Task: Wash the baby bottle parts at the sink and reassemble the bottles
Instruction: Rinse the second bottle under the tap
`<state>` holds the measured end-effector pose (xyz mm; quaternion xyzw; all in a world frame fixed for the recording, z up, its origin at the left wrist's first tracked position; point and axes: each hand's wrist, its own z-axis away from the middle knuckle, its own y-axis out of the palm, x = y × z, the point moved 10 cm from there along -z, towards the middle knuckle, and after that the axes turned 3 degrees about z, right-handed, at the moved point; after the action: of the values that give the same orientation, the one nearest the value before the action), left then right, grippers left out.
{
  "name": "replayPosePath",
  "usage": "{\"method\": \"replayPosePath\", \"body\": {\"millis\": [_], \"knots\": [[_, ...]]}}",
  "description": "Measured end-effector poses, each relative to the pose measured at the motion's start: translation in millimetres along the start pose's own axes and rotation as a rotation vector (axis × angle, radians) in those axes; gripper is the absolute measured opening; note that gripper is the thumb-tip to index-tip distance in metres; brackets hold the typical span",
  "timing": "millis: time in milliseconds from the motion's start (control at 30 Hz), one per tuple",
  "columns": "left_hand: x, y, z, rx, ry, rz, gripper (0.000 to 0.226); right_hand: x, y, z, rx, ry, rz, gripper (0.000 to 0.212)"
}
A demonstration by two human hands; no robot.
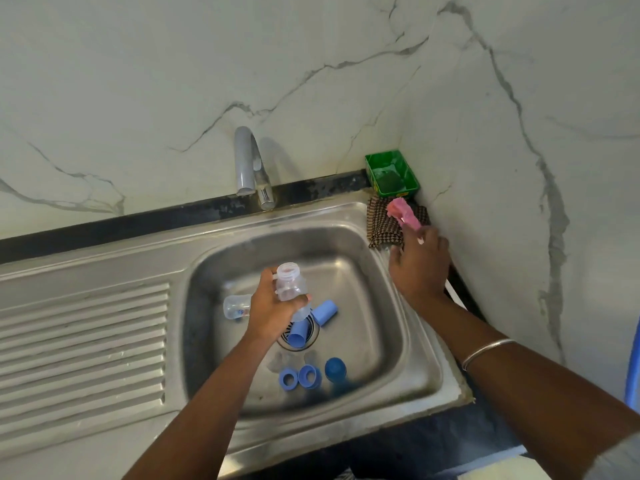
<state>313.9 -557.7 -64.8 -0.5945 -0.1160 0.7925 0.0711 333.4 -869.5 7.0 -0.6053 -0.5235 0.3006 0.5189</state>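
Steel makes up the whole sink (pixel 408 341), with a ribbed draining part (pixel 83 344) on the left and a deep bowl in the middle. In the bowl, on the left, a clear bottle (pixel 236 305) lies on its side. Just right of it, the left hand (pixel 273 311) is wrapped around a second clear bottle (pixel 292 285) and holds it up over the bowl, with the open neck pointing up and away. Behind, at the back edge, a grey tap (pixel 246 164) bends over the sink. Under the held bottle, one blue cap (pixel 298 335) lies on the drain (pixel 300 336), and another blue cap (pixel 325 311) lies just right of it. Nearer the front of the bowl, two blue rings (pixel 300 376) sit side by side, touching, and a round blue lid (pixel 335 368) sits just right of them. On the right rim, the right hand (pixel 420 263) reaches to the corner and its fingers pinch a pink thing (pixel 403 211); it is too blurry to say what it is. The pink thing rests over a brown checked cloth (pixel 384 225). Behind the cloth, a green tray (pixel 392 173) sits in the corner against the white marble wall (pixel 519 98). A silver bangle (pixel 486 353) is on the right wrist.
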Motion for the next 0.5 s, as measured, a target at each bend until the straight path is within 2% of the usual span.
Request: {"method": "replayPosePath", "body": {"millis": [100,200,333,433,500], "knots": [[-5.1,-6.8,-11.1,-0.032,-0.010,0.015,0.054,53.3,16.3,-6.4,0.139,-0.143,-0.266,0.040],[-9.8,-12.9,-22.9,-0.058,-0.028,0.098,0.054,108.2,31.3,-11.3,0.301,-0.204,-0.554,0.032],[-22.6,-21.9,-39.0,-0.080,0.009,0.154,0.052,165.4,49.8,-27.7,0.462,-0.150,-0.774,0.030],[-27.9,-27.2,-47.8,-0.096,0.043,0.162,0.052,195.8,57.4,-45.7,0.512,-0.097,-0.877,0.031],[-28.2,-28.7,-53.2,-0.098,0.042,0.183,0.053,215.7,60.1,-55.4,0.537,-0.126,-0.888,0.033]]}}
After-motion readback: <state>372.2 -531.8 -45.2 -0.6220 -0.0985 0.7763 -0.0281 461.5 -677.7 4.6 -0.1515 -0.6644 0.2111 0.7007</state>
